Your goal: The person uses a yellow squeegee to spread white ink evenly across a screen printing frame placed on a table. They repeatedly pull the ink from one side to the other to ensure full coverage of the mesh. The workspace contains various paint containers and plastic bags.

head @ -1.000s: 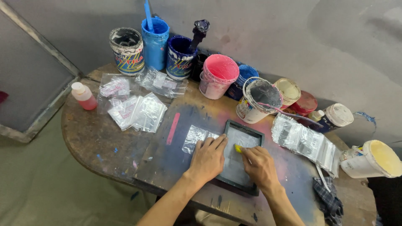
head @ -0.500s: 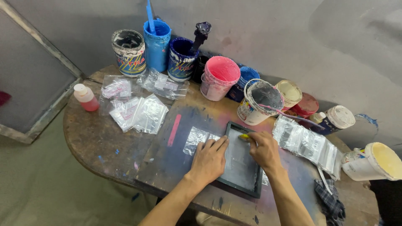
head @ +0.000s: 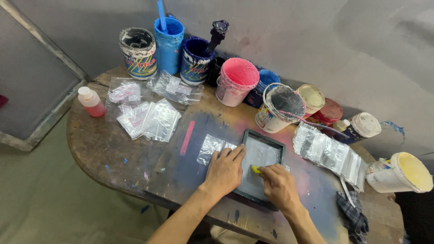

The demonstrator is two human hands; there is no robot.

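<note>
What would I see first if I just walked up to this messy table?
Probably the paint pots at the back of the round table, above all the bright pink tub and the blue cup with a stick in it. Then the two hands in front: the left hand presses on a small dark-framed screen, and the right hand holds a small yellow scraper on it.

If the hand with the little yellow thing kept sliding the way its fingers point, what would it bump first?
The right hand points up-left across the small screen frame, so it would probably meet the left hand pressing beside it first.

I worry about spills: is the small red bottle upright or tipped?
Upright. The red bottle stands on its base on the table, white cap on top.
</note>
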